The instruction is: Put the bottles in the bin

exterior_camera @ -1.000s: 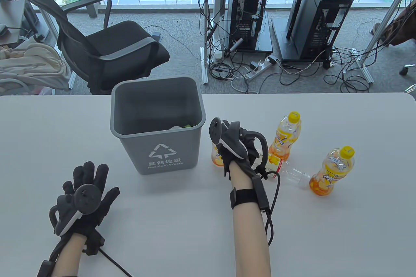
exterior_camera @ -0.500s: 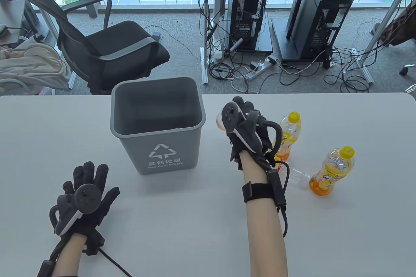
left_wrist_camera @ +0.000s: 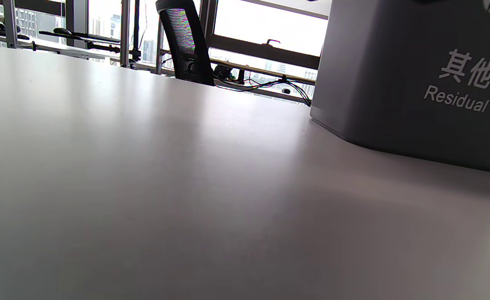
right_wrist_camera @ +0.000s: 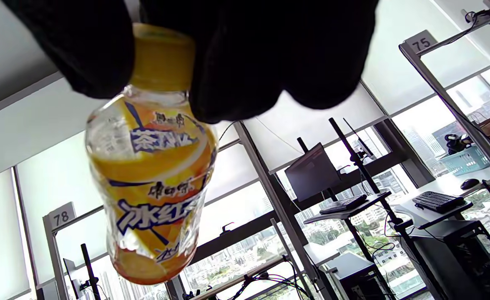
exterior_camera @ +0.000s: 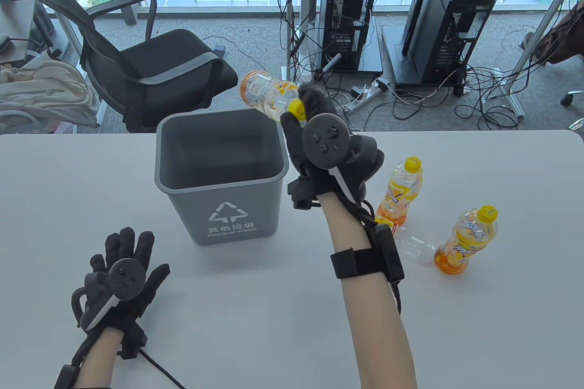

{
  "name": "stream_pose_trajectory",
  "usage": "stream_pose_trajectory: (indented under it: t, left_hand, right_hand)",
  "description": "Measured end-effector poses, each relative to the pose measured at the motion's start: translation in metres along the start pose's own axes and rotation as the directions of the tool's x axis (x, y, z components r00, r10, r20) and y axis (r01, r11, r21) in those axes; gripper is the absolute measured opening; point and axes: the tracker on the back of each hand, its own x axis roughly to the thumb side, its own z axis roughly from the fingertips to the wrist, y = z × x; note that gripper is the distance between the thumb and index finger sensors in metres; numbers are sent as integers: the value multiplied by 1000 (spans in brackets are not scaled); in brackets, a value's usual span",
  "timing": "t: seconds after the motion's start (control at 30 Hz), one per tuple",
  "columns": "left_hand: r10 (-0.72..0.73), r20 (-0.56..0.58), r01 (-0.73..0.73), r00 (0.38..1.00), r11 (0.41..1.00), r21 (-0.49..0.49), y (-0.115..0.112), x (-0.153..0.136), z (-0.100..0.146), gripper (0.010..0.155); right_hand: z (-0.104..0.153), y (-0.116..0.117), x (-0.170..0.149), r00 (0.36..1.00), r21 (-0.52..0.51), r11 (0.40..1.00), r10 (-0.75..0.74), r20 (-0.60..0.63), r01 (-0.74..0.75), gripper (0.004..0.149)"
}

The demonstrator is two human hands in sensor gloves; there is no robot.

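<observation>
My right hand grips an orange-labelled bottle by its yellow cap, raised above the far right rim of the grey bin, with the bottle's base pointing left. The right wrist view shows the bottle hanging from my gloved fingers. Two more orange bottles stand on the table right of the bin. A clear bottle lies between them. My left hand rests flat on the table, fingers spread, in front of and left of the bin.
The bin wall with "Residual Waste" lettering fills the right of the left wrist view. An office chair stands behind the table's far edge. Computer towers and cables are on the floor beyond.
My right hand has lifted the bottle from the table beside the bin and swung it up and left over the bin's far right rim, tipping it sideways. The left hand has barely moved.
</observation>
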Motion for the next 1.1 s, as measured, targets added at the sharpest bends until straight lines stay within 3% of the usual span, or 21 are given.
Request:
stream_pose_trajectory:
  t: [0.17, 0.33, 0.43, 0.53, 0.67, 0.9, 1.1]
  left_hand:
    - [-9, 2, 9, 1000, 1000, -5, -1, 1, 0, 82]
    - [-6, 0, 6, 1000, 1000, -7, -1, 1, -1, 82]
    - [1, -4, -1, 1000, 1000, -5, -1, 0, -1, 82]
    - [5, -6, -5, 1000, 1000, -5, -1, 0, -1, 82]
    - [2, -6, -2, 1000, 1000, -6, -2, 0, -1, 82]
    - [-6, -5, 6, 1000, 1000, -7, -2, 0, -1, 82]
    - [-9, -8, 9, 1000, 1000, -13, -2, 0, -1, 82]
  right_hand:
    - [12, 38, 22, 983, 133, 980, 132, 131, -150, 59]
    - [22, 64, 26, 966, 154, 965, 186, 180, -214, 60]
    - [26, 71, 21, 972, 216, 954, 175, 156, -207, 65]
    - [27, 66, 8, 975, 175, 966, 167, 144, -191, 71]
    - [31, 55, -18, 974, 147, 967, 192, 117, -208, 68]
    - [54, 45, -92, 952, 150, 940, 300, 58, -305, 69]
    - [90, 49, -159, 880, 230, 854, 473, 36, -468, 75]
